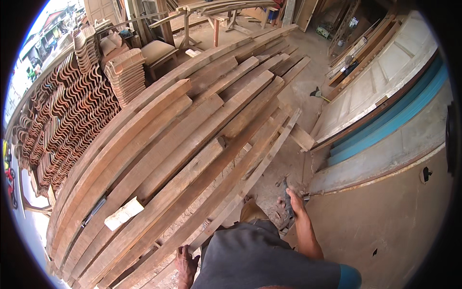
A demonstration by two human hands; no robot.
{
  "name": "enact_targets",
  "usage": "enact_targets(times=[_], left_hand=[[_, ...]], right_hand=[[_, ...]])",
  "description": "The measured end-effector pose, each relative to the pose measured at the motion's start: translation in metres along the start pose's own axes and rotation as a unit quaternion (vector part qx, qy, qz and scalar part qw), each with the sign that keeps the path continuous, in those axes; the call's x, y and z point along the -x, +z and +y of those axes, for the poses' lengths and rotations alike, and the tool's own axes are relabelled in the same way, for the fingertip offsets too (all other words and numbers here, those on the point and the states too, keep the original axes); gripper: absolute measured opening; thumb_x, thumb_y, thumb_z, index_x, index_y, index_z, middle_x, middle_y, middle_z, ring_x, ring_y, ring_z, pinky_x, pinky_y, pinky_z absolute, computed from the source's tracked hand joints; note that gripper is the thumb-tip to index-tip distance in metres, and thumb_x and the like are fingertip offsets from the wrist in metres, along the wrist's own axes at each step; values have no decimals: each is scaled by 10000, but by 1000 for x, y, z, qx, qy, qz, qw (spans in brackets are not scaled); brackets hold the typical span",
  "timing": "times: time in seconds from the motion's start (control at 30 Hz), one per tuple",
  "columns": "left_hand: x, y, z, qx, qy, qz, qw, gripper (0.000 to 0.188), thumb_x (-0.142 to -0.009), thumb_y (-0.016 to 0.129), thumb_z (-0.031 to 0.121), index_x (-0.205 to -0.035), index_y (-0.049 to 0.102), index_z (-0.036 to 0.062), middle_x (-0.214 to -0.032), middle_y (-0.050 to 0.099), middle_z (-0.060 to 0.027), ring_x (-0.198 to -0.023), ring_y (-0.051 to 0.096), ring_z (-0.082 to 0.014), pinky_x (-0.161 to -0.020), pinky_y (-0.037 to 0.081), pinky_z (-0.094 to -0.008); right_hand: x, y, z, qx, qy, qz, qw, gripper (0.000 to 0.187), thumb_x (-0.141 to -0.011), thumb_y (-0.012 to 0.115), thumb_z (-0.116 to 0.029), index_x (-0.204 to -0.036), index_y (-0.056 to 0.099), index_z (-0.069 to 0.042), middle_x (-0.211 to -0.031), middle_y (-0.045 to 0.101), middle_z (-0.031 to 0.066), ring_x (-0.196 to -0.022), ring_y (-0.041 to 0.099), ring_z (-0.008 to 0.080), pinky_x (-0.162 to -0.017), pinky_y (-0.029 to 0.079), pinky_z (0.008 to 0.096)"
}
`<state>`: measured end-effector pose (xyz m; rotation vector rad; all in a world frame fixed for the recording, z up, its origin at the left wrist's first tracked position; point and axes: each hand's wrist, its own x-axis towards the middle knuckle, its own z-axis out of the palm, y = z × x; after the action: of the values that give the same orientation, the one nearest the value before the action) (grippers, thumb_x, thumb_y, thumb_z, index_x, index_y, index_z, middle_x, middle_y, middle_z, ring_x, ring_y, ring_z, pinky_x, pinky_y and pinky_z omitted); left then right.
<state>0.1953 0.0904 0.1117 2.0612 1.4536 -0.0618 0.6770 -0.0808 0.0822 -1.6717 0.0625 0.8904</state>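
My left hand [186, 266] is at the near end of a narrow pale wooden strip [260, 171], its fingers bent round that end. The strip slants away to the far right along the edge of a pile of long brown boards [159, 144]. My right hand [296, 201] is closed round a dark grey tool [288, 204] with a long body, held low over the floor beside the boards. Its exact kind cannot be made out. A short pale wood block [124, 213] lies on the boards, with a slim grey metal tool [95, 212] to its left.
Stacked wavy roof tiles [77, 96] stand at the left. On the right lean a white panelled door [380, 79], blue-edged panels [399, 115] and a large brown sheet [380, 216]. Wooden trestles [216, 24] bear more boards at the back. A crosswise timber [302, 138] juts out from the pile.
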Motion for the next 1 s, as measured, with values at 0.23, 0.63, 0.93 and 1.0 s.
enact_targets(times=[0.23,0.63,0.93,1.0], left_hand=[[-53,18,115,-4,70,58,996,684,-663,894,151,-1259,572,58,-1122,602,-162,-1021,591,-378,-848,489,-481],[-115,63,179,-168,-53,-33,984,432,-677,899,265,-1032,711,106,-1127,651,-168,-1125,579,-368,-945,495,-480],[-121,88,170,-143,-17,44,989,255,-716,776,188,-931,710,68,-909,689,-155,-926,624,-344,-914,462,-449],[-120,86,177,-138,-28,49,989,262,-713,776,182,-935,710,59,-907,692,-149,-913,630,-329,-928,454,-439]], right_hand=[[-35,-9,-154,-160,-219,-172,947,626,-1010,449,-554,-1396,488,-62,-1159,681,159,-1018,715,262,-720,539,331],[-143,-52,-304,258,-502,23,825,320,-878,770,-300,-995,637,-34,-920,594,48,-885,610,202,-800,492,436],[-212,-65,-357,-238,-372,-39,896,236,-984,640,-236,-836,501,-116,-669,485,3,-546,446,113,-525,398,296],[-229,-66,-361,-235,-368,-44,898,267,-986,631,-276,-816,494,-124,-661,475,2,-538,444,121,-520,394,296]])
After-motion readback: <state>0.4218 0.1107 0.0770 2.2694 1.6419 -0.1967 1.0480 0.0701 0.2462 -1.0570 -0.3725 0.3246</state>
